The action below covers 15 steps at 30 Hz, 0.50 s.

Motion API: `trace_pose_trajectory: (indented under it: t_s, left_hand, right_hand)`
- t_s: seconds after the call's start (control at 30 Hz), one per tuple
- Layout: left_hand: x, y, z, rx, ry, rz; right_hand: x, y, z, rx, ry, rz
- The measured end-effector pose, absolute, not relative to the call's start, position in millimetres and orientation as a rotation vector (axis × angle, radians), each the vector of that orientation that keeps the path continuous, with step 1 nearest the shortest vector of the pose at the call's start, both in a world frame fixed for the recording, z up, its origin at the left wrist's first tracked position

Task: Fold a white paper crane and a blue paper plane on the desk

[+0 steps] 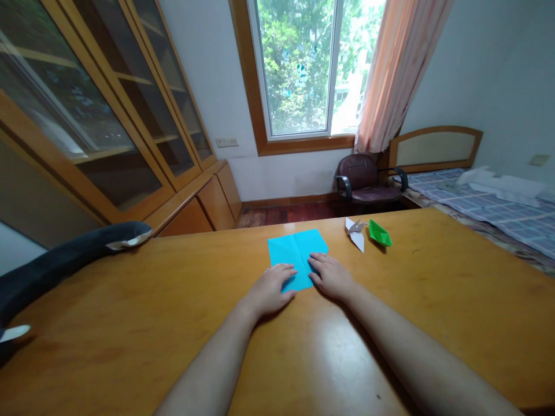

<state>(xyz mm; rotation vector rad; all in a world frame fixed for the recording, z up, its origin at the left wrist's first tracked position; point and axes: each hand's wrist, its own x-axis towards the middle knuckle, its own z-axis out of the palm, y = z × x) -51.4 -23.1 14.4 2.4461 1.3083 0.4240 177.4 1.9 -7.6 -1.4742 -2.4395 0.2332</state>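
A sheet of bright blue paper [296, 249] lies flat on the wooden table [143, 300], with a crease down its middle and diagonal folds on its left half. My left hand [272, 288] rests palm down on the paper's near left corner. My right hand [332, 275] presses on the near right edge, fingers spread a little. Neither hand grips anything; both lie flat on the sheet.
A white folded paper crane [356, 230] and a green paper boat [380, 232] sit beyond my right hand. A dark padded chair back [65, 260] leans at the table's left edge. Behind stand a glass-door cabinet [108, 115], an armchair [366, 178] and a bed [485, 202].
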Motion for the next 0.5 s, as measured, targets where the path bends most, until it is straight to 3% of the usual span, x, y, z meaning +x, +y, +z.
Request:
trace_pose_trajectory:
  t_s: [0.23,0.5]
  left_hand:
    - [-98.7,-9.8,19.5,2.225,1.371,0.491]
    - [-94.0,-7.6,12.7,2.234,1.268,0.603]
  right_hand:
    - [176.7,2.4,-5.4,-1.493,-2.476,0.218]
    - [176.2,1.2,-6.9,-1.507,-2.459,0.221]
